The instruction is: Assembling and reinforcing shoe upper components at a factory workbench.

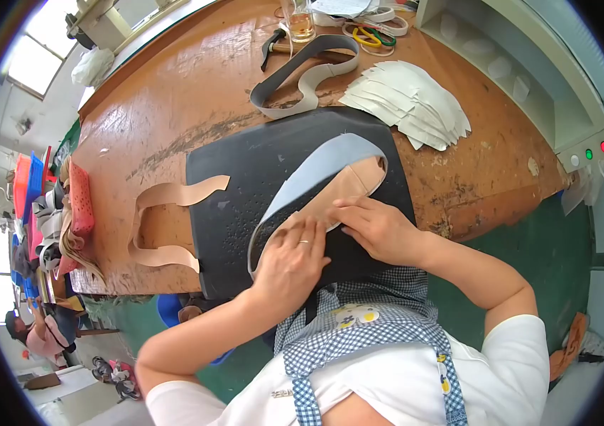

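Observation:
A closed loop of band [330, 160], pale blue-grey on one face and tan on the other, lies on a black mat [224, 160] dotted with small holes. My left hand [291, 255] rests flat on the tan stretch of the loop with its fingers stretched out, one wearing a ring. Just to its right, my right hand [376, 228] has thumb and fingers pinched together at the band's near edge. What lies under my fingertips is partly hidden. A loose tan strip [147, 226] curves off the mat's left side onto the wooden table [174, 99].
Beyond the mat lie a grey band loop [307, 99], a fanned stack of white pieces [412, 103], a hammer [273, 48], a glass jar [302, 27] and yellow-handled scissors [367, 37]. A pale cabinet with lit buttons [589, 154] borders the right. Baskets [80, 199] stand left, a person [46, 334] beyond.

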A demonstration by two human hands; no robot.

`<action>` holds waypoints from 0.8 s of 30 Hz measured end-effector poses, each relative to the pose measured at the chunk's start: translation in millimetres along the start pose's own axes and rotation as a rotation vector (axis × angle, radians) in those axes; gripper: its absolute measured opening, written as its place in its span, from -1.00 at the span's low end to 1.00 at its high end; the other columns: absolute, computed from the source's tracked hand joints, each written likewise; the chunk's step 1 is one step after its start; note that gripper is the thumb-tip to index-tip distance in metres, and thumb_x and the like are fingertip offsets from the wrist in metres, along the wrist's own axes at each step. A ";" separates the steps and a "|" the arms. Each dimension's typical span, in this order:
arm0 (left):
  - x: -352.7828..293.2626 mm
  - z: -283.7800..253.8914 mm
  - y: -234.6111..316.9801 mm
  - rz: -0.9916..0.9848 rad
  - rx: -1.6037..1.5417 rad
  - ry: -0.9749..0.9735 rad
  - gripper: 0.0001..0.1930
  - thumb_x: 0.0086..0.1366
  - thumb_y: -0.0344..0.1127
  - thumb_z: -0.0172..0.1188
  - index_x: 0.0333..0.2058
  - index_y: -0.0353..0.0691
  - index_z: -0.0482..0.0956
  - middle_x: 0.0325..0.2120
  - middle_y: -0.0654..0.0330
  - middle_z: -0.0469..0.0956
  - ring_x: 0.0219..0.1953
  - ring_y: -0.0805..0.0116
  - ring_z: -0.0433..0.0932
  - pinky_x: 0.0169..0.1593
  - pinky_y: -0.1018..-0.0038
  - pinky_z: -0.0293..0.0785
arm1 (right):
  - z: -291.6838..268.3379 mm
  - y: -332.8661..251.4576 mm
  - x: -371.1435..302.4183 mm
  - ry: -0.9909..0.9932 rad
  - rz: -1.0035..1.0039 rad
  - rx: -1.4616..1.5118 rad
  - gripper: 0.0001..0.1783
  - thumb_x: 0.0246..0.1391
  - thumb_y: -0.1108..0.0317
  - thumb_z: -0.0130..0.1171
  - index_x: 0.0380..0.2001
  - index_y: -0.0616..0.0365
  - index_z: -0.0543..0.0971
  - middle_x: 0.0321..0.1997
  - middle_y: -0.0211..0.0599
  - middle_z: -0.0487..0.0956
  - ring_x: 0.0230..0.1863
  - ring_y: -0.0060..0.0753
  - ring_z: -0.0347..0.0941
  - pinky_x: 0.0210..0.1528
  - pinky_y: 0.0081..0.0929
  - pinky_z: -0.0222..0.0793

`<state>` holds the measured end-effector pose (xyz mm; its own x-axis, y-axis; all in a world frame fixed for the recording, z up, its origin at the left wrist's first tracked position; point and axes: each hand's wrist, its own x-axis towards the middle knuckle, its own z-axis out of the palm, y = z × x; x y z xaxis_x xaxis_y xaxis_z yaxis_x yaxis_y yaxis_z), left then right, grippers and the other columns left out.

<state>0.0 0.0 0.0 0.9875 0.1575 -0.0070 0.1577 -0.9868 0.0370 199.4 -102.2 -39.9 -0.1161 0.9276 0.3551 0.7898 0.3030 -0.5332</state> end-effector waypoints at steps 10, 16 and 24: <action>-1.5 40.7 38.4 -0.285 -0.273 0.407 -0.63 0.02 -0.58 0.22 -0.11 -0.45 0.58 -0.22 0.01 0.50 -0.19 0.09 0.52 -0.19 0.33 0.55 | 4.5 14.4 16.6 -0.063 -0.413 -0.437 -0.82 -0.21 0.38 0.19 -0.45 0.20 0.61 -0.36 -0.34 0.55 -0.23 -0.41 0.51 -0.30 -0.54 0.50; -8.9 41.5 40.1 -0.379 -0.237 0.416 -0.54 -0.01 -0.57 0.20 -0.03 -0.42 0.57 -0.07 -0.01 0.47 -0.05 0.06 0.47 0.01 0.23 0.45 | 7.7 10.3 38.8 -0.041 -0.439 -0.358 -0.89 -0.23 0.40 0.18 -0.54 0.18 0.57 -0.45 -0.38 0.46 -0.28 -0.42 0.46 -0.33 -0.49 0.50; -16.6 51.4 29.7 -0.298 -0.260 0.381 -0.50 0.00 -0.55 0.13 0.01 -0.41 0.55 -0.01 -0.01 0.43 -0.01 0.05 0.45 0.04 0.22 0.42 | 2.6 8.0 32.9 -0.100 -0.456 -0.398 -0.88 -0.28 0.41 0.18 -0.57 0.19 0.57 -0.46 -0.37 0.43 -0.33 -0.42 0.44 -0.44 -0.55 0.47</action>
<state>-11.7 -33.8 -50.1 0.8227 0.4790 0.3060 0.3782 -0.8632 0.3345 200.3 -68.6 -34.5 -0.5363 0.7454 0.3958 0.8091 0.5876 -0.0103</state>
